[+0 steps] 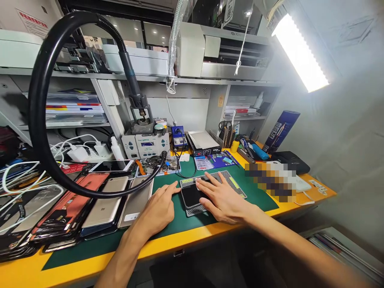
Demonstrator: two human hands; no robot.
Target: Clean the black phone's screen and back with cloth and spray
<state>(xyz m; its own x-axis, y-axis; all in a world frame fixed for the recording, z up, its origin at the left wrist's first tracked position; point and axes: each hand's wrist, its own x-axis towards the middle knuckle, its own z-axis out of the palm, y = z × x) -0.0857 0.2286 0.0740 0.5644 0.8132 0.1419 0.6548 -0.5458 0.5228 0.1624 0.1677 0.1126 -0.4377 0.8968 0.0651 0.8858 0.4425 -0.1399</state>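
A dark phone (191, 197), screen up, lies on a grey perforated pad (237, 187) with yellow-green labels. My right hand (220, 198) rests flat over the phone's right part and the pad, its fingers spread. Under its fingers the far end of the phone is hidden. A small whitish spot shows by one fingertip; I cannot make out what it is. To the left, my left hand (160, 208) stretches its fingers to the phone's left edge, touching or nearly touching it. It holds nothing that I can see.
Several phones and phone shells (105, 200) lie piled at left, with white cables. A thick black hose (39, 100) loops above them from a hot-air station (147, 145). Behind the pad are a parts tray (157, 167), a blue soldering station (179, 138) and a flat heating plate (204, 142).
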